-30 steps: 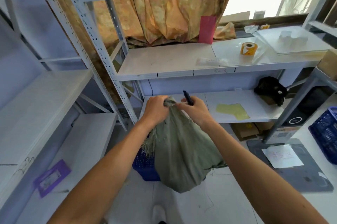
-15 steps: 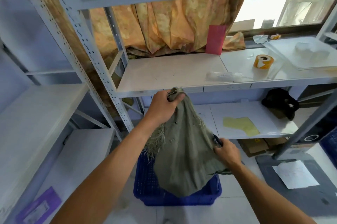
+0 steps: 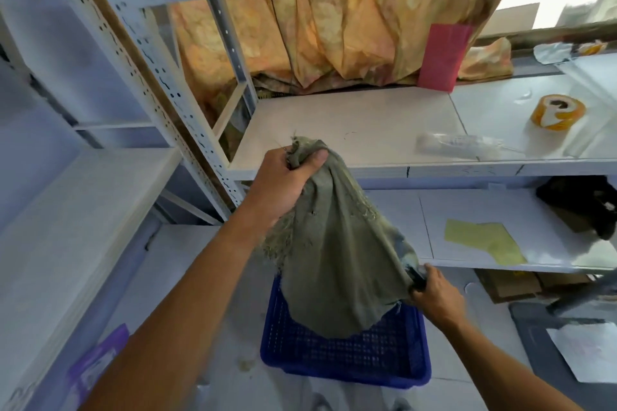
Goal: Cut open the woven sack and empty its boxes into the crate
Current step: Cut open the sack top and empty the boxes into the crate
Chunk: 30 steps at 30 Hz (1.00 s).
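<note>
Left hand fingers bunching sack top, right hand gripping its edge, sack hiding crate interior

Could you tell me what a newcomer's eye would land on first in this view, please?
First, the grey-green woven sack at centre, held up by its bunched top in the left hand while the right hand, grip closed on a dark tool, holds its lower right edge. Directly beneath sits the blue crate on the floor. Behind, an orange curtain hangs past the shelves.
</note>
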Available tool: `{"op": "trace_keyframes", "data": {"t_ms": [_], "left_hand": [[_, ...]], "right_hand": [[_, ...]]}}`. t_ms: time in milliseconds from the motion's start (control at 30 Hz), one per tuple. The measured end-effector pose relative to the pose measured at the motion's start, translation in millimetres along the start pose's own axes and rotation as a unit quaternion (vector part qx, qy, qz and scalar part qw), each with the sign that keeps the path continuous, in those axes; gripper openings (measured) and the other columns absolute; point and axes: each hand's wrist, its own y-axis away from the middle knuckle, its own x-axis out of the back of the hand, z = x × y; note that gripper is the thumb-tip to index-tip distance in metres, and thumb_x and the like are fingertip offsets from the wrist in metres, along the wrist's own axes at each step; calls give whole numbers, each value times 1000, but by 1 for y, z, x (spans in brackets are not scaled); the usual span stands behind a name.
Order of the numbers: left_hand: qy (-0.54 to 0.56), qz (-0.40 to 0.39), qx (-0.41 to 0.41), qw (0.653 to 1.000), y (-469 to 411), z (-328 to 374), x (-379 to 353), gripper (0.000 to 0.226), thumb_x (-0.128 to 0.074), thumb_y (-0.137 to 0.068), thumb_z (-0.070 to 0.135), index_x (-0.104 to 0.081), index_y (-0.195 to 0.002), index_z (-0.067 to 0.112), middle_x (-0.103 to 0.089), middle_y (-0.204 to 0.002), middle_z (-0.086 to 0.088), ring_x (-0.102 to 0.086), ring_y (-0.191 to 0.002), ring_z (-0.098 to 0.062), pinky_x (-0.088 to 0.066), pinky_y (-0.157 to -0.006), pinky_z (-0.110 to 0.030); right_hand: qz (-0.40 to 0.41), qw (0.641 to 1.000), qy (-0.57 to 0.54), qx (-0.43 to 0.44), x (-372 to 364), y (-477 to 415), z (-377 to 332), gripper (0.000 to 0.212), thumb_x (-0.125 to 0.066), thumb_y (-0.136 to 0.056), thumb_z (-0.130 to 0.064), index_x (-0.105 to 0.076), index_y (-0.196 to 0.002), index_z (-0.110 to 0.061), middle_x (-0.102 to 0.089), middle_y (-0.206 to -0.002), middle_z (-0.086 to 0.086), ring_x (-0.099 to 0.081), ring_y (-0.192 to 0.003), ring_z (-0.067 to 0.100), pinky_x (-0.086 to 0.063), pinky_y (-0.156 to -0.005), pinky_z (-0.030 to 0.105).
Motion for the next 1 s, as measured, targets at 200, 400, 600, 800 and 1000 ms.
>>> {"op": "trace_keyframes", "data": {"t_ms": [200,400,600,800,1000], "left_hand": [[17,59,23,998,-26,-3,7,13,-68,-96,20,-74,-86,15,-76,-80,4,-74,-75,-7,-60,-70,-22],[-33,92,96,991,-41,-58,27,13,-70,-95,31,-72,-85,22,-74,-93,0,-71,-93,-16,-57,-90,-36],[-85,119,169,975,-33,-136,48,16,-67,-96,36,-70,-85,25,-74,-99,-7,-69,-99,-26,-55,-96,-46],[-126,119,252,952,-25,-225,78,27,-64,-99,34,-70,-110,11,-71,-112,-13,-67,-105,-32,-55,-97,-50],[-248,10,316,916,-11,-321,78,23,-55,-102,23,-67,-89,10,-66,-88,-18,-64,-83,-29,-47,-72,-35]], "right_hand": [[10,1000,18,-1,12,-41,-2,15,-53,-89,-18,-66,-98,-19,-71,-89,11,-67,-77,33,-56,-66,39],[2,1000,16,19,13,-60,-7,15,-50,-92,-14,-62,-101,-16,-66,-86,11,-63,-78,32,-51,-66,37],[-17,999,24,27,6,-59,-5,10,-51,-90,-14,-60,-93,-18,-67,-86,11,-63,-78,33,-55,-69,41],[-10,997,63,46,12,-67,-6,8,-52,-94,-21,-59,-94,-18,-68,-84,14,-63,-74,34,-55,-64,41],[-24,981,167,93,14,-72,-7,14,-53,-98,-29,-58,-107,-20,-69,-83,9,-65,-67,28,-59,-63,44]]}}
